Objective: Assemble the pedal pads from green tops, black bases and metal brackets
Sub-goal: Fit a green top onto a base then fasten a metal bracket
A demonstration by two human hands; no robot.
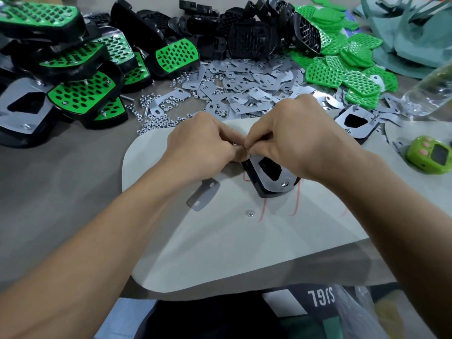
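A pedal pad (269,174) lies face down on the white mat (220,241), its black base covered by a metal bracket with one screw end showing. My left hand (200,148) and my right hand (293,140) meet at the pad's far end, fingertips pinched together on it; what they pinch is hidden. A loose flat bracket (203,194) and a single nut (250,213) lie on the mat near the pad.
Finished pedal pads (73,77) are piled at the left. Black bases (220,33) heap at the back, loose brackets (252,84) and nuts (156,118) in the middle, green tops (342,67) at the right. A plastic bottle (430,91) and a green counter (430,154) lie far right.
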